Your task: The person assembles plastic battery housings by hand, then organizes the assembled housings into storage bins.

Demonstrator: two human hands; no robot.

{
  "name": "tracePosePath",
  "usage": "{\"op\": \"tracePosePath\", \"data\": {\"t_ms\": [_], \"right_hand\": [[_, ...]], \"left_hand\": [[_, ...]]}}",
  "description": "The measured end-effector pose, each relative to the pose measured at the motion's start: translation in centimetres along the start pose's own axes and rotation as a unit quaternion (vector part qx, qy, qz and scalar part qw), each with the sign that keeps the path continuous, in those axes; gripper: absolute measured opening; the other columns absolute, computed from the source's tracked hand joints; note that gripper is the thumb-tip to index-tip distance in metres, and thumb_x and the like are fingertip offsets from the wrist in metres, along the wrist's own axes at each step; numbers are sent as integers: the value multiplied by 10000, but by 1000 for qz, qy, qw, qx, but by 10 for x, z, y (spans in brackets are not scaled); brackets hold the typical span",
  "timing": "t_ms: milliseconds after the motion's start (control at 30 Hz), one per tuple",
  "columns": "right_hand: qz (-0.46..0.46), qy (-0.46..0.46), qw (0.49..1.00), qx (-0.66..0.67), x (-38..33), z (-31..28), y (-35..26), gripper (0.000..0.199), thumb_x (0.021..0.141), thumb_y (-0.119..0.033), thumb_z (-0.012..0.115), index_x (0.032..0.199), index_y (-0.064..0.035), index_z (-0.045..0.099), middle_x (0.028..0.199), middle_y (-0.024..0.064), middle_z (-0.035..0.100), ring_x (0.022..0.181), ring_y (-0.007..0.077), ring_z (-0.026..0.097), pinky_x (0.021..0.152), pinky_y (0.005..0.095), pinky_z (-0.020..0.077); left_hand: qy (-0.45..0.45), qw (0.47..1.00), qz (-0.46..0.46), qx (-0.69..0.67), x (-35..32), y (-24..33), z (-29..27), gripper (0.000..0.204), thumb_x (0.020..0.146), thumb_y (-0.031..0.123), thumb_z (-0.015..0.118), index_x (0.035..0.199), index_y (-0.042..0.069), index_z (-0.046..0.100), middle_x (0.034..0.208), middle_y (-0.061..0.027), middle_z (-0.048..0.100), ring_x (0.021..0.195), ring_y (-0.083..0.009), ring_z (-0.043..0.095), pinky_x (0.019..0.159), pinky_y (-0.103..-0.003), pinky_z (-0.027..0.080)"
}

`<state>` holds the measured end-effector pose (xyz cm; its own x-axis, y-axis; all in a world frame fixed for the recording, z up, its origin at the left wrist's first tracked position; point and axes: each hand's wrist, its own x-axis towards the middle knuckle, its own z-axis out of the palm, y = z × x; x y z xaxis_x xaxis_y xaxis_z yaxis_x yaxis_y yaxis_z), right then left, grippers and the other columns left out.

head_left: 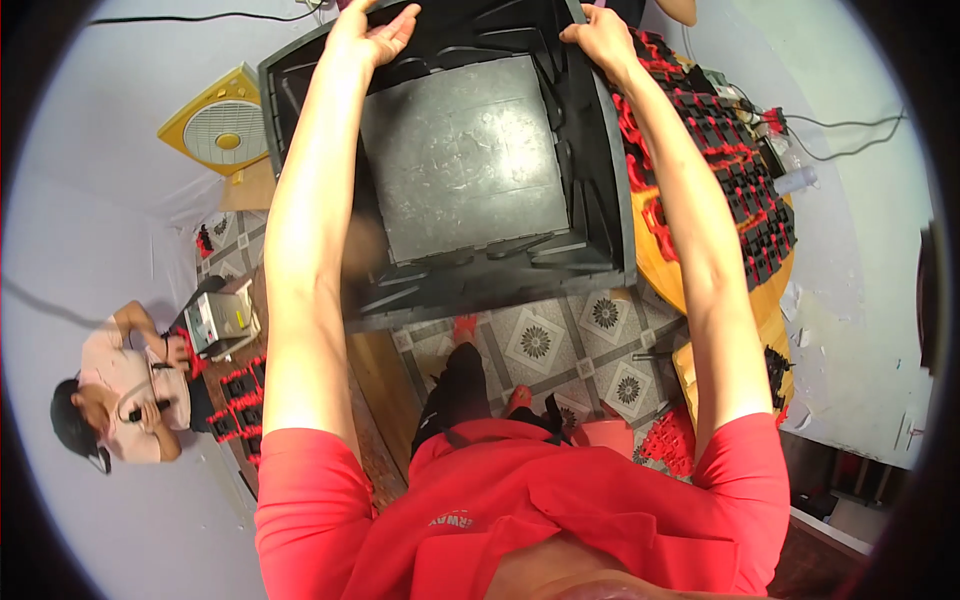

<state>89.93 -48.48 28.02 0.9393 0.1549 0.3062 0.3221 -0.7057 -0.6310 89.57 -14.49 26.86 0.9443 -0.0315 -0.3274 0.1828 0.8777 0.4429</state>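
Note:
A large black plastic crate (490, 288) is held up in front of me, above the floor, with its ribbed inner walls and a worn grey square panel (470, 160) at its bottom facing me. At its far left part, my left hand (372, 36) is on the rim, some fingers stretched over the inside and the rest cut off by the picture's top edge. My right hand (604, 42) grips the far right rim, its fingertips curled over the edge. Both arms reach out nearly straight.
On the right, a round wooden table (655, 265) carries rows of black and red parts (735, 190). A yellow box fan (222, 135) stands at the far left. Beside more such parts on the left, a co-worker (140, 385) sits near a grey machine (218, 322). Patterned tiles (540, 335) cover the floor.

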Motion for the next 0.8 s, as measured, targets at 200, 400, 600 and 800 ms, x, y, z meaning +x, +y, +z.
{"op": "tracePosePath", "data": {"t_ms": [200, 400, 600, 800], "right_hand": [[47, 74, 994, -69, 128, 72, 134, 508, 690, -241, 766, 1085, 57, 647, 985, 234, 687, 938, 333, 671, 795, 394, 514], [47, 39, 995, -84, 86, 61, 165, 549, 778, -365, 700, 1229, -66, 610, 1124, 218, 649, 1093, 367, 604, 931, 417, 465], [150, 207, 966, -32, -126, -3, 86, 462, 845, -311, 700, 1215, -45, 618, 1167, 186, 632, 1073, 293, 626, 903, 373, 483], [304, 180, 876, 329, -194, 40, 58, 570, 896, -351, 669, 1329, -18, 505, 1288, 109, 552, 1196, 170, 492, 1036, 328, 370]], "left_hand": [[-84, 853, 271, 438, -18, -3, -12, 564, 870, 263, 686, 1351, 54, 480, 1168, -165, 598, 1003, -278, 635, 846, -351, 514], [108, 723, 216, 647, -102, 27, -163, 728, 896, 344, 656, 1493, 120, 306, 1498, -133, 304, 1335, -277, 368, 1074, -402, 317], [31, 953, 64, 295, -118, 19, -217, 761, 898, 346, 657, 1505, 101, 268, 1534, -102, 283, 1382, -252, 310, 1128, -378, 237], [45, 852, 105, 510, -91, -25, -135, 693, 784, 70, 659, 1425, 58, 397, 1313, -81, 533, 1178, -200, 513, 1019, -312, 379]]}}
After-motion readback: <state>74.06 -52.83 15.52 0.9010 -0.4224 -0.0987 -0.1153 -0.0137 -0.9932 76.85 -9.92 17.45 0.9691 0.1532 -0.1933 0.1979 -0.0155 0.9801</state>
